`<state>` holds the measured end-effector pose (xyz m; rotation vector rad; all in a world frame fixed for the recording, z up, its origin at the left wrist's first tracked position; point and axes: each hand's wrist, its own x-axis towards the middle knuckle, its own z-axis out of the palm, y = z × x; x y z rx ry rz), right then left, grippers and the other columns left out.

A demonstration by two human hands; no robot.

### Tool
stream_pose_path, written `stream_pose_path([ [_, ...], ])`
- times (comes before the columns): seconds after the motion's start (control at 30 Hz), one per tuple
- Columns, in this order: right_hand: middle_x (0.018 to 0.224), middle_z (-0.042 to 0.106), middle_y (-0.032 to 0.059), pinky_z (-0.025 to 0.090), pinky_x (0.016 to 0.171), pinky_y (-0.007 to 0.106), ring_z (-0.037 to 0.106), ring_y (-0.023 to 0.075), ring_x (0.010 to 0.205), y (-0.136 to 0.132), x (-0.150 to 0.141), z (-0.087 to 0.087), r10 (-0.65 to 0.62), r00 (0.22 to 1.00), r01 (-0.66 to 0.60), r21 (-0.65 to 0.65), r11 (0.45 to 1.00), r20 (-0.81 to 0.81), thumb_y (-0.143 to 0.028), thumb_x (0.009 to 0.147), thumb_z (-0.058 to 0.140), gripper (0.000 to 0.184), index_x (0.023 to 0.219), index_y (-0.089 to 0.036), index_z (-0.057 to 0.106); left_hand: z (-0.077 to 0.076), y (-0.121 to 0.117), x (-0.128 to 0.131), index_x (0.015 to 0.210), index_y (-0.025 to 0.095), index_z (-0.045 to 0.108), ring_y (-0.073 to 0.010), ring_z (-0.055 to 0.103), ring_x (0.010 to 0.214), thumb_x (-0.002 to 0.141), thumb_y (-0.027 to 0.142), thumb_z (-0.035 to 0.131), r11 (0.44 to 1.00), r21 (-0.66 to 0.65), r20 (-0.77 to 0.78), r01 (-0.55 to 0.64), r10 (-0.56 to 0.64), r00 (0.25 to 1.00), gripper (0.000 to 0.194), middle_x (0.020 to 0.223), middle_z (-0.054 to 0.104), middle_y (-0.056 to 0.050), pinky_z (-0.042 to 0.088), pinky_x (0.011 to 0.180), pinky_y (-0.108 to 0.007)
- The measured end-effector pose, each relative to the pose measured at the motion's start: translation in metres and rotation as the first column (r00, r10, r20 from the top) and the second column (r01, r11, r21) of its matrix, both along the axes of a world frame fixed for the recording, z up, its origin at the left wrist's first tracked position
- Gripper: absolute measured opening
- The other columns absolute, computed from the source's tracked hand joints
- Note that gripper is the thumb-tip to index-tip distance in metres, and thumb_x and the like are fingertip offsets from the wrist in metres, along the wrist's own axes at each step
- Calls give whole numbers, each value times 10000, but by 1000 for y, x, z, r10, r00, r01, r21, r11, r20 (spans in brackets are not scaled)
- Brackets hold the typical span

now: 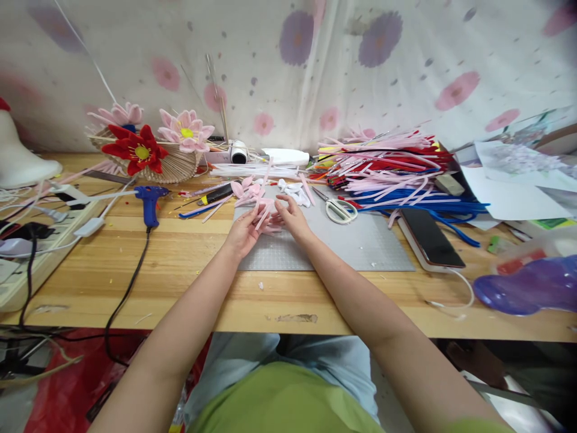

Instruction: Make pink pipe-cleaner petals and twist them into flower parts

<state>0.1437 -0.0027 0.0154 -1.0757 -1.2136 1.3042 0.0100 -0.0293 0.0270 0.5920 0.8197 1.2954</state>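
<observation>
Over the front left of the grey cutting mat (360, 252), my left hand (244, 233) is closed around a small bunch of pink pipe-cleaner pieces (265, 210). My right hand (294, 219) meets it from the other side, fingers bent against the same pieces; its fingertips are partly hidden. Just beyond the left fingers lie pink pipe-cleaner petals (247, 189). White petals (295, 191) rest a little farther back on the mat. White-handled scissors (340, 210) lie to the right of my right hand.
A blue glue gun (151, 201) with a trailing cord stands at left, near finished red (135, 150) and pink (186, 129) flowers. Heaped pipe cleaners (383, 159) fill the back right. A phone (430, 236), papers (509, 180) and a purple plastic item (527, 285) lie at right.
</observation>
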Motion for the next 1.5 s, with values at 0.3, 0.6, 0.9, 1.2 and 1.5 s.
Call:
stream_pose_path([
  [0.3,698,582,-12,420,621,231,519,101,654,-1,-1,2,68,990,-62,55,997,-123,-471,614,666,339,783,-179,627,-18,-1,9,832,111,679,-27,446,450,618,395,726,988,139,-349,67,-15,937,359,606,594,10,314,416,-159],
  [0.6,658,530,-46,385,591,220,479,77,595,-1,2,5,126,983,-124,26,992,-137,-366,566,716,436,951,-197,604,-24,1,3,744,132,661,-121,536,553,738,452,571,965,213,-710,155,43,703,332,602,615,-18,343,468,-207],
  [0.9,732,578,-30,350,478,203,456,50,510,3,-1,-3,63,987,-57,45,997,-148,-343,582,695,316,847,-189,615,-22,1,1,703,144,645,-102,433,445,817,426,462,952,280,-749,125,135,648,355,454,476,23,319,459,-214],
  [1.2,781,606,-29,327,429,189,442,29,468,8,11,5,-175,931,206,67,976,-320,-298,542,707,320,826,-205,592,-9,1,4,780,139,557,-36,275,327,775,210,512,966,41,-439,-254,246,864,84,419,352,87,166,361,-163],
  [1.5,733,614,-23,298,431,190,415,29,475,7,13,16,-306,908,338,70,938,-285,-295,542,692,296,810,-192,625,-12,6,4,914,202,389,-43,384,373,750,142,511,895,0,-465,-445,394,793,213,530,414,99,259,388,-139],
])
